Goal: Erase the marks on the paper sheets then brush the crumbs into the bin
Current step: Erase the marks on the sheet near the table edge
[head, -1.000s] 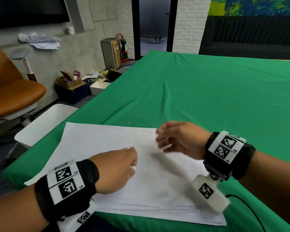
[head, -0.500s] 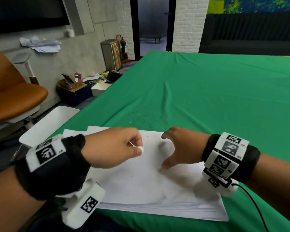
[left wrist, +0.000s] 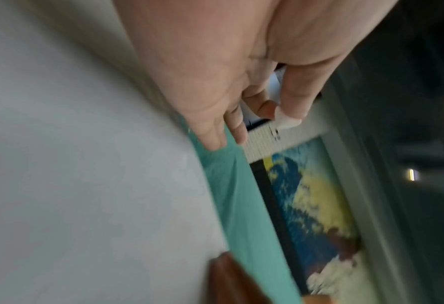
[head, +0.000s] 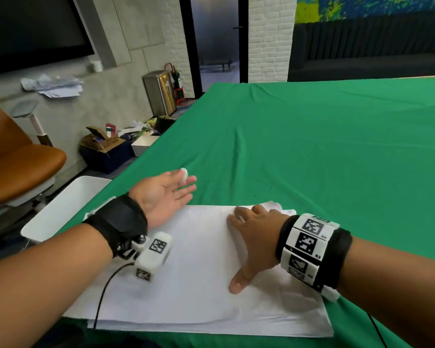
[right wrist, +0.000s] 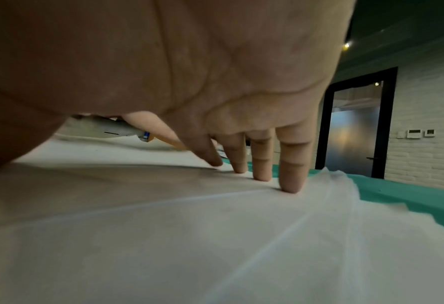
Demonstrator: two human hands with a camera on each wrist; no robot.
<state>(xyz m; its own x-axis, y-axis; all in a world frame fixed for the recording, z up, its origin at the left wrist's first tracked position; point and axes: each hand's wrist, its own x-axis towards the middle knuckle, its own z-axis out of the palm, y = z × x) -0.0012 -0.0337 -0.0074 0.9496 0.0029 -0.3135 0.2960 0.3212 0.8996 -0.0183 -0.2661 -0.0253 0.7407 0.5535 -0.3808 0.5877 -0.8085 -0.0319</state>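
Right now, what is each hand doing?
Left hand: pinches the eraser, other fingers straight.
Right hand: open, fingers pressing the paper sheets.

Paper sheets (head: 199,285) on table (head: 324,151); bin (head: 68,204) left.

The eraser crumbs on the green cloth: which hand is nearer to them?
Left. The left hand, pinching the eraser, reaches beside the crumbs past the paper's far edge. The right hand lies flat on the paper sheets, short of them.
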